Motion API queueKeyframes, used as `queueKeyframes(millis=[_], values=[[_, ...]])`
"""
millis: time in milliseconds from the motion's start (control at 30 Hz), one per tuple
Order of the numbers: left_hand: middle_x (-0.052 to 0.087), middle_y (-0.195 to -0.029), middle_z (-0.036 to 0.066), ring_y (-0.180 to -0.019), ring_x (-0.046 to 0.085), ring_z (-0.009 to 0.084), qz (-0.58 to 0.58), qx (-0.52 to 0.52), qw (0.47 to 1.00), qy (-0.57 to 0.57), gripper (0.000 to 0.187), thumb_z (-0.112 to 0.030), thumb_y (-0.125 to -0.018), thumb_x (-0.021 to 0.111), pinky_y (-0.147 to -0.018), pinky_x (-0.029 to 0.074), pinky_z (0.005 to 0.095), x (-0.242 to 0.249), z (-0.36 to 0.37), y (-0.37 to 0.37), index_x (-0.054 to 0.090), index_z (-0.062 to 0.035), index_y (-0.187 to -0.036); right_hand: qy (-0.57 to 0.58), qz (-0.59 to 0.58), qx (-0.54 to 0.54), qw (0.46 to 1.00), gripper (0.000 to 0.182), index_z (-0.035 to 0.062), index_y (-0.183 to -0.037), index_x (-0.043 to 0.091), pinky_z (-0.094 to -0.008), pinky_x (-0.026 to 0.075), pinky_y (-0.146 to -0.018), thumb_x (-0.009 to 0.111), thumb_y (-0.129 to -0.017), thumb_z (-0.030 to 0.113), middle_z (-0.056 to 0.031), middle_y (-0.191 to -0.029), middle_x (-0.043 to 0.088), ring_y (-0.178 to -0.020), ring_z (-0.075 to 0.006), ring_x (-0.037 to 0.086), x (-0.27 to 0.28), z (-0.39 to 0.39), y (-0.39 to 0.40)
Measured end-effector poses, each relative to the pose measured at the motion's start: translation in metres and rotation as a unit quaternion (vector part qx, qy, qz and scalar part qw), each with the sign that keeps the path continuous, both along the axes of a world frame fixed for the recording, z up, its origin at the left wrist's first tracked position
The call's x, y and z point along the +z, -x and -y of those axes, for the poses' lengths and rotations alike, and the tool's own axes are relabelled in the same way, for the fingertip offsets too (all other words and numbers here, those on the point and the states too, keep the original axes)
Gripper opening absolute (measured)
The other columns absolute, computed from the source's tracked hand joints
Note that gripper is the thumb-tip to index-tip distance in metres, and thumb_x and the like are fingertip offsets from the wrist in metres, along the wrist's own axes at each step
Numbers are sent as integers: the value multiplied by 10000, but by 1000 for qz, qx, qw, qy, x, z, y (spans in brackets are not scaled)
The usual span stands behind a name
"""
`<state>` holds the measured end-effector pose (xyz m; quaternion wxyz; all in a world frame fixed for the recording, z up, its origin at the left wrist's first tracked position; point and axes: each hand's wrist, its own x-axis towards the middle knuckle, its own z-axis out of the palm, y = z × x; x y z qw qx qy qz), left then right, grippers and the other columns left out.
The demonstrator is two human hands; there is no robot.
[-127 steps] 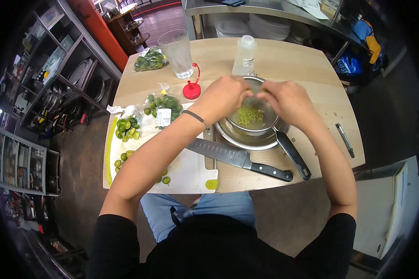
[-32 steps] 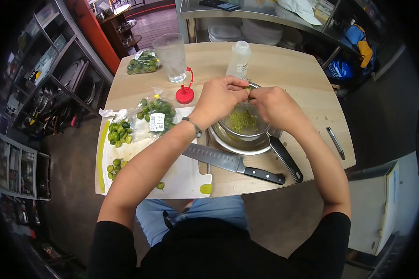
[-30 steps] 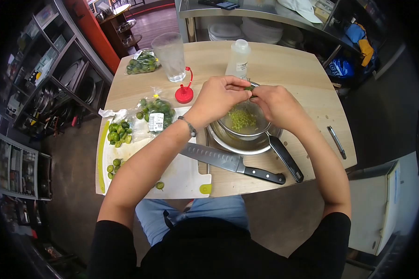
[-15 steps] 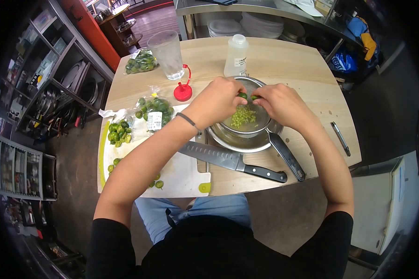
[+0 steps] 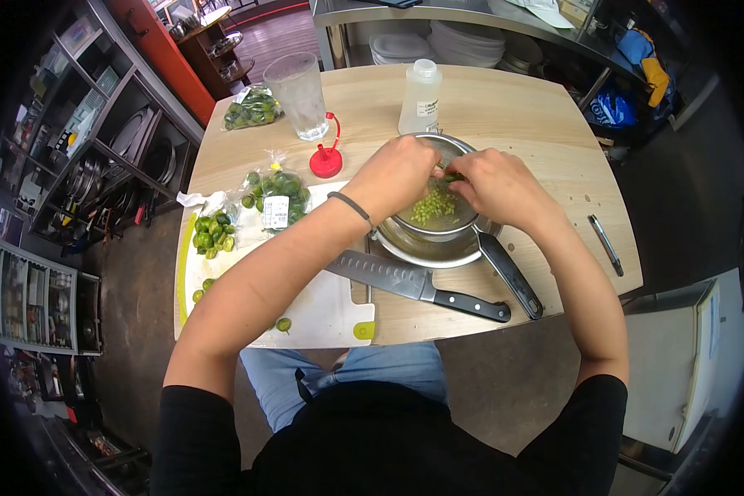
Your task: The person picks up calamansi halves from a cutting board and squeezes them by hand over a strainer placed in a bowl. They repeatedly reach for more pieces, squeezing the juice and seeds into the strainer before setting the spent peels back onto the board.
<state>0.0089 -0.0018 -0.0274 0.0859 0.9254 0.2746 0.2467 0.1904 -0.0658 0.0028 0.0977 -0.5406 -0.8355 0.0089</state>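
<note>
My left hand (image 5: 403, 172) and my right hand (image 5: 498, 185) meet above a fine-mesh strainer (image 5: 479, 221), fingers pinched. Small green lime pieces (image 5: 450, 176) show at their fingertips, partly hidden by the fingers. Pale green pulp and seeds (image 5: 433, 206) lie in the mesh. The strainer rests over a metal bowl (image 5: 422, 253), its black handle toward me. A chef's knife (image 5: 397, 279) lies in front of the bowl, its blade reaching over the white cutting board (image 5: 326, 310). Cut limes (image 5: 215, 235) are heaped at the board's left side, with a few loose ones nearer me.
A bag of limes (image 5: 277, 194) sits behind my left forearm, another bag (image 5: 251, 108) farther back. A clear pitcher (image 5: 304, 99), a red cap (image 5: 326, 162) and a plastic bottle (image 5: 422, 99) stand behind the bowl. A pen (image 5: 605, 245) lies at the right.
My hands have come closer together over the strainer, and the lime pieces, apart before, are now nearly touching and more covered by my fingers.
</note>
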Motion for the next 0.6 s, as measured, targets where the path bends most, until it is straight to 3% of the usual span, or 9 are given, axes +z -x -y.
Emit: queueKeyframes(millis=[267, 333, 600], values=[[672, -857, 223, -809, 670, 376, 15, 4, 1000, -9, 116, 16, -693, 693, -739, 552, 428, 12, 3, -1, 698, 23, -808, -17, -6, -14, 1000, 110, 24, -853, 689, -463, 538, -680, 680, -816, 128, -205, -718, 656, -727, -384, 665, 7, 1, 6], [672, -833, 172, -797, 654, 362, 21, 4, 999, -28, 109, -19, -789, 652, -737, 528, 438, 12, 2, 0, 720, -9, -874, -29, -31, -6, 999, 93, 23, -819, 684, -458, 535, -667, 668, -818, 115, -211, -675, 642, -693, -384, 659, 6, -1, 5], [670, -822, 162, -776, 654, 360, 62, 3, 997, -36, 125, -21, -784, 670, -712, 532, 425, 20, 3, 3, 718, -10, -899, -74, -85, 25, 993, 61, 22, -833, 672, -441, 533, -660, 647, -818, 75, -189, -692, 655, -687, -355, 663, 1, -4, 3]])
